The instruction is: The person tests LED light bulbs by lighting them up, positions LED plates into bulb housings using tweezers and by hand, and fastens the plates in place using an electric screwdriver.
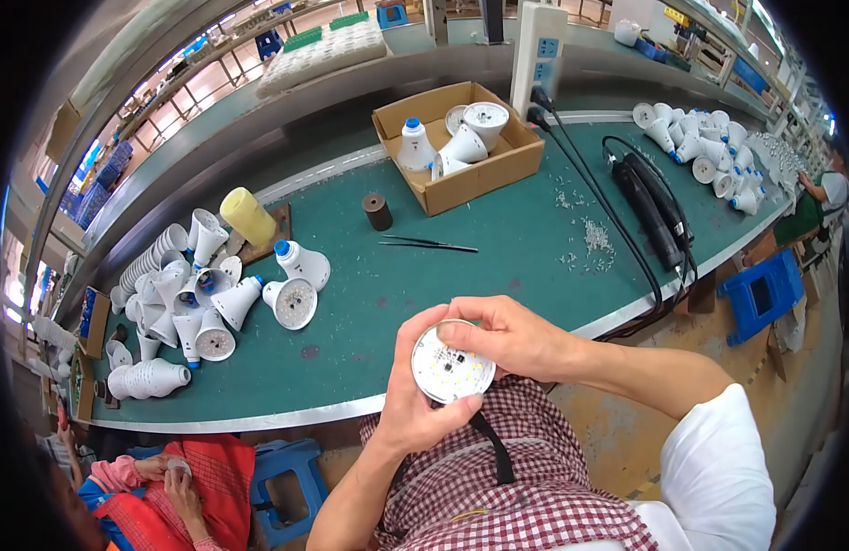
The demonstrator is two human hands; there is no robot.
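Observation:
A round white lamp piece (452,364) with a chip-dotted board on its face is held between both hands, above my lap at the bench's front edge. My left hand (410,395) wraps its left and lower rim, the thumb at the bottom. From the right, my right hand (507,338) grips the upper rim, its thumb pressing on the board's face. Beyond the hands, black tweezers (429,244) lie on the green bench (369,303). A dark cylinder (377,212) stands behind them to the left.
White lamp housings (181,294) are heaped at the left, near a yellow cylinder (246,215). A cardboard box (479,191) holds several more. Small clear pieces (596,237), black tools with cables (649,211) and another housing heap (700,142) lie right. Other people sit at lower left and far right.

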